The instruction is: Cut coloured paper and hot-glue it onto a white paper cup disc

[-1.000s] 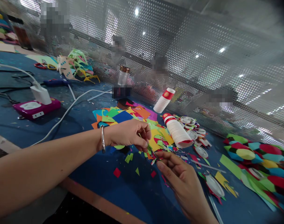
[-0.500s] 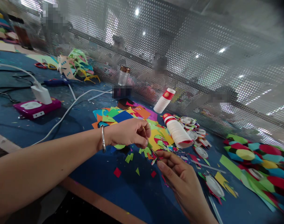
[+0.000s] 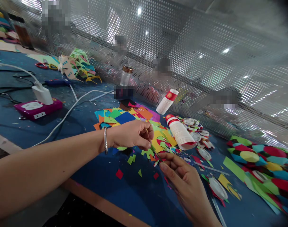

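Observation:
My left hand (image 3: 136, 134), with a silver bangle at the wrist, is closed in a pinch on a small green paper strip (image 3: 152, 147) above the heap of cut paper. Just to its right, my right hand (image 3: 179, 176) is closed around scissors (image 3: 156, 154); their thin metal tip points at the strip, and most of them is hidden by the fingers. Small green paper snippets (image 3: 131, 159) lie on the table below. Beneath and behind the hands spread yellow paper pieces (image 3: 158, 140) and other coloured sheets.
Two stacks of paper cups stand or lie behind: one upright stack (image 3: 167, 101), one lying stack (image 3: 181, 134). Paper-covered discs (image 3: 217, 188) lie at the right, beside patterned paper shapes (image 3: 250, 154). A purple power strip (image 3: 37, 108) with a white cable is at left. A perforated metal screen (image 3: 193, 63) borders the table.

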Available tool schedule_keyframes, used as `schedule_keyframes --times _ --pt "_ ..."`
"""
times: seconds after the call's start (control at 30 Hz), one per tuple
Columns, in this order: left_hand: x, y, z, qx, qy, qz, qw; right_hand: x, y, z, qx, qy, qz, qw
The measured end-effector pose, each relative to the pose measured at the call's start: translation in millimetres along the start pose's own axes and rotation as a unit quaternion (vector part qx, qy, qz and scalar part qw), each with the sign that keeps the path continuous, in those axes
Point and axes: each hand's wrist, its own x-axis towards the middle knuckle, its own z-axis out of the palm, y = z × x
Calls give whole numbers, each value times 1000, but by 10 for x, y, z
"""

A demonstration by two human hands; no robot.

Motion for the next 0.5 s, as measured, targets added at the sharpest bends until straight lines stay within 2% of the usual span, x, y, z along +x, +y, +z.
schedule_keyframes --times 0.5 --pt "6 5 -14 21 -4 10 1000 2 -11 -10 -29 7 -8 1000"
